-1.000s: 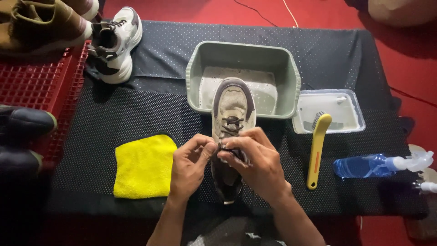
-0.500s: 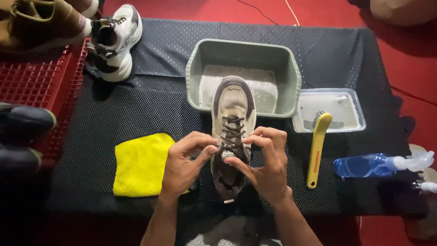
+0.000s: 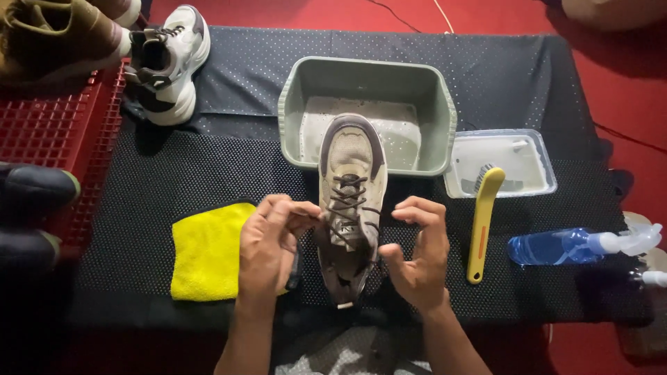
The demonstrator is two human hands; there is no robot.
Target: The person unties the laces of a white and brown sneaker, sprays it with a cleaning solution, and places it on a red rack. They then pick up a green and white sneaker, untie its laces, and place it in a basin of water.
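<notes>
The grey shoe is half unlaced, I think: its dark lace looks loose near the tongue but is threaded higher up. The shoe looks dusty and worn, its toe resting on the green tub. Left of the shoe, the left hand pinches the lace end. Right of it, the right hand hovers half open, holding nothing.

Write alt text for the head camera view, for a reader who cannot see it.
A person's left hand pinches the lace of a beige-and-brown sneaker on a black mat, while the right hand hovers open beside it. Around it lie a yellow cloth, green basin, yellow brush and blue spray bottle.
</notes>
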